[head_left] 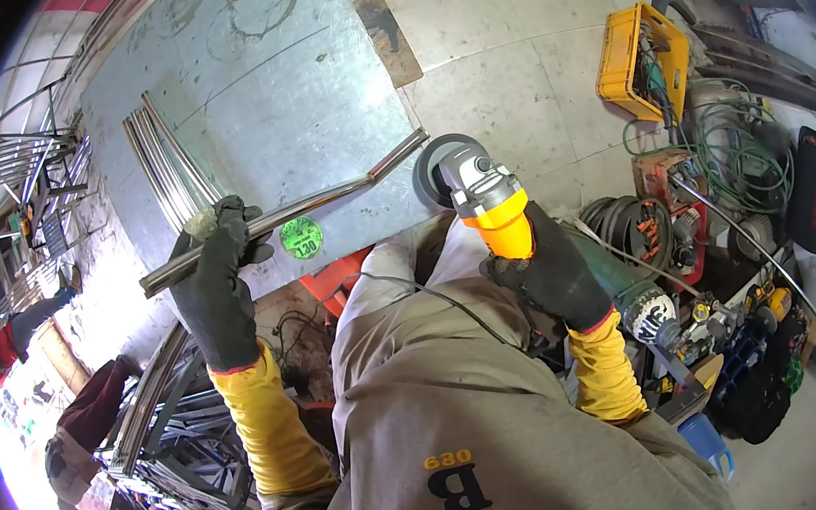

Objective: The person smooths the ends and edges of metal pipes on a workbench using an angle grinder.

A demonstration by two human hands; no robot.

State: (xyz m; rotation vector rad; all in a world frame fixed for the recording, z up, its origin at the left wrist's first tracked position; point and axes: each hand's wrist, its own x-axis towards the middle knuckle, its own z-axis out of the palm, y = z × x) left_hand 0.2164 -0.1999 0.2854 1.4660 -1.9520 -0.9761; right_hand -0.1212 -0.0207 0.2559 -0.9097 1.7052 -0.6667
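Note:
My left hand [219, 276], in a dark work glove, grips a shiny bent metal tube [312, 206] near its left end. The tube slants up to the right over the metal-topped table [272, 119], its bend towards the right end. In my gloved right hand [561, 273] is a yellow and grey angle grinder [493, 207], held by its body. The grinder's dark disc [433, 166] sits just below the tube's right tip. Several straight metal tubes [162, 167] lie on the table beyond my left hand. A round green disc [301, 238] rests close below the bent tube.
A yellow crate [643, 62] with tools stands on the floor to the right. Near it are a coiled green hose [734, 157], a gas cylinder [635, 300] and scattered tools. Metal frames [178, 442] are stacked at lower left. A cable [433, 297] crosses my lap.

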